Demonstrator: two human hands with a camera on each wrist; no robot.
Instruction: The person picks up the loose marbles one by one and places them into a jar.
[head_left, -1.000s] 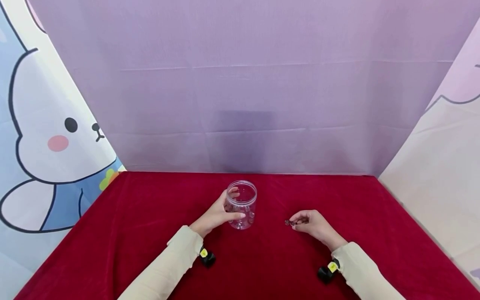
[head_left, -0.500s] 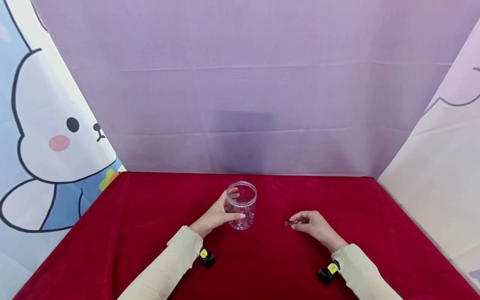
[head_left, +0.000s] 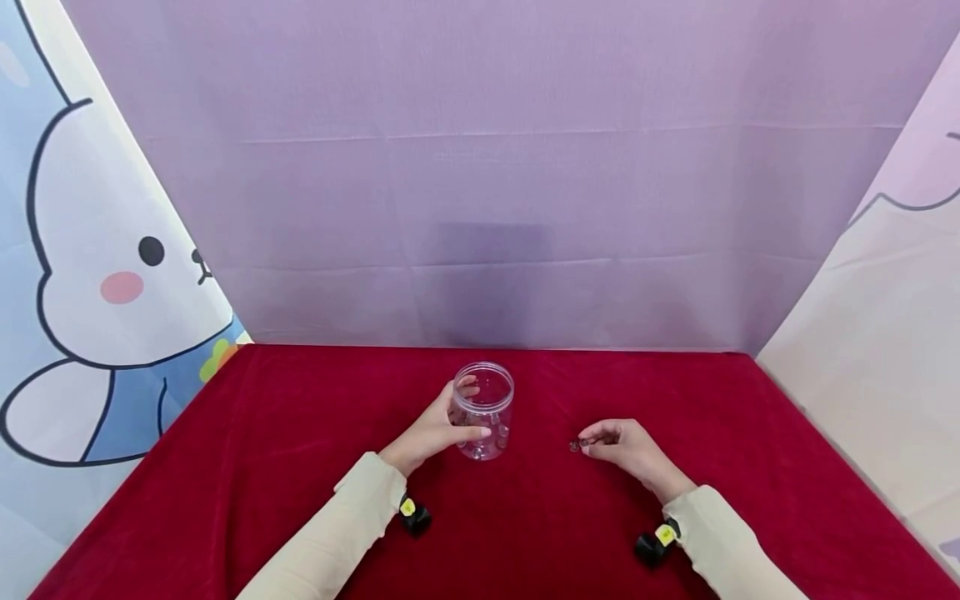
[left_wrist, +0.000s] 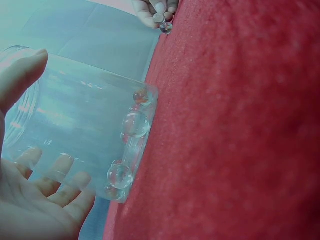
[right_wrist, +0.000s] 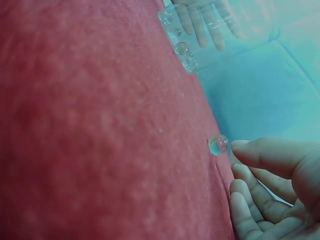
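In the head view my left hand (head_left: 437,429) grips the side of a clear, lidless plastic jar (head_left: 483,408), which stands upright on the red cloth. Several clear glass marbles (left_wrist: 135,124) lie on the jar's bottom, seen in the left wrist view. To the right of the jar, my right hand (head_left: 626,450) has its thumb and fingertips together at the cloth. They pinch a small clear marble (left_wrist: 159,18), visible in the left wrist view and hidden by the thumb in the right wrist view. A second clear marble (right_wrist: 218,144) lies on the cloth just beside those fingertips.
Red cloth (head_left: 525,533) covers the table. A purple fabric backdrop (head_left: 480,167) rises behind its far edge. Cartoon-printed side panels, one with a white animal (head_left: 127,250), flank it. Each wrist bears a small black camera (head_left: 416,521).
My right fingertips shift very slightly at the two marbles, and the pinched one sits a touch higher. The left hand and the jar stay in place.
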